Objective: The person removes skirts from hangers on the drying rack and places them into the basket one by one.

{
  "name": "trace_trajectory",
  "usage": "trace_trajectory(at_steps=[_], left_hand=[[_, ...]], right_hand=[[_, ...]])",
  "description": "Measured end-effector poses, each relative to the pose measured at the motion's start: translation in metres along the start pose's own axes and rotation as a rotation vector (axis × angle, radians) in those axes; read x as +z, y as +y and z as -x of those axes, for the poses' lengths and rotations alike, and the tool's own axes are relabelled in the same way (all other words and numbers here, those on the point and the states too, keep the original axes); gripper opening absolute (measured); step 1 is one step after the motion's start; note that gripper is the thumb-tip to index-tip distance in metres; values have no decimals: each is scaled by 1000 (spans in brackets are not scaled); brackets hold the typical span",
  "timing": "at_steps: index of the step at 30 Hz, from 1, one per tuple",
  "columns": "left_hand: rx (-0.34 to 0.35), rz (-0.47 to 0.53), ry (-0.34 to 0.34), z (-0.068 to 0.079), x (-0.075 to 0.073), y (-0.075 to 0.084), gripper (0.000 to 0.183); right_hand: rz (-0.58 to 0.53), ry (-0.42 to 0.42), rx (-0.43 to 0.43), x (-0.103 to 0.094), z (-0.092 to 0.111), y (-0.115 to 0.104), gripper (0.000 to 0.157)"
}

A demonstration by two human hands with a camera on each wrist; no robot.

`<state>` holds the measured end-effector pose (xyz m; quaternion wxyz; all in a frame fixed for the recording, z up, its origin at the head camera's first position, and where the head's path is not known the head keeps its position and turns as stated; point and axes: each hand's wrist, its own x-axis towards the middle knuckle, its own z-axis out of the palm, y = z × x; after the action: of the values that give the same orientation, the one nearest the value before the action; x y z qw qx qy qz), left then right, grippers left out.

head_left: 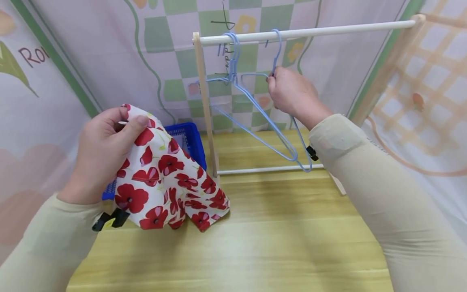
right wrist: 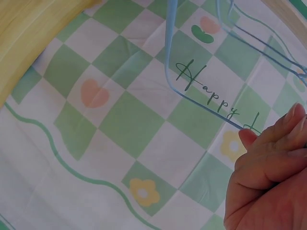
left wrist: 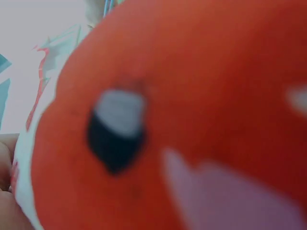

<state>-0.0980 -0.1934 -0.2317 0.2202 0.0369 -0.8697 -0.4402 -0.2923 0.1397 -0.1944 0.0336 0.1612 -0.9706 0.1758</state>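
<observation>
My left hand (head_left: pixel 106 150) pinches the upper edge of a white cloth printed with red poppies (head_left: pixel 147 176) between thumb and fingers. The cloth (left wrist: pixel 216 57) hangs in folds over the table and fills most of the left wrist view; whether it is a garment I cannot tell. With curled fingers, my right hand (head_left: pixel 293 91) grips a blue hanger (head_left: pixel 280 44) just below its hook, which is still over the white rail (head_left: pixel 328 31). In the right wrist view the hand (right wrist: pixel 271 179) holds that hanger's wire (right wrist: pixel 204 104) near its neck. Other blue hangers (head_left: pixel 260 111) hang to its left.
A blue plastic basket (head_left: pixel 197 146) stands behind the cloth, partly hidden. The rack has a wooden left post (head_left: pixel 204 97), a wooden right post (head_left: pixel 386 69) and a low white bar (head_left: pixel 255 170). It stands on a wood-grain table (head_left: pixel 255 251) before a printed curtain (head_left: pixel 175 36).
</observation>
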Motion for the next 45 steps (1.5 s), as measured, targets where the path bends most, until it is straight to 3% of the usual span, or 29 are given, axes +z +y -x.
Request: trace_trajectory(at_steps=[7, 13, 21, 34, 45], left_hand=[[22, -9, -21, -7, -3, 5, 43], [62, -73, -21, -13, -5, 10, 48], [90, -83, -70, -15, -6, 18, 50], [182, -236, -92, -17, -5, 22, 30], [190, -291, -210, -25, -9, 23, 35]], right_hand=[[1, 2, -8, -1, 0, 1, 49], [-3, -6, -9, -1, 0, 2, 48], [-8, -8, -11, 0, -2, 1, 48], [-8, -19, 2, -1, -2, 3, 50], [-3, -16, 1, -1, -4, 5, 49]])
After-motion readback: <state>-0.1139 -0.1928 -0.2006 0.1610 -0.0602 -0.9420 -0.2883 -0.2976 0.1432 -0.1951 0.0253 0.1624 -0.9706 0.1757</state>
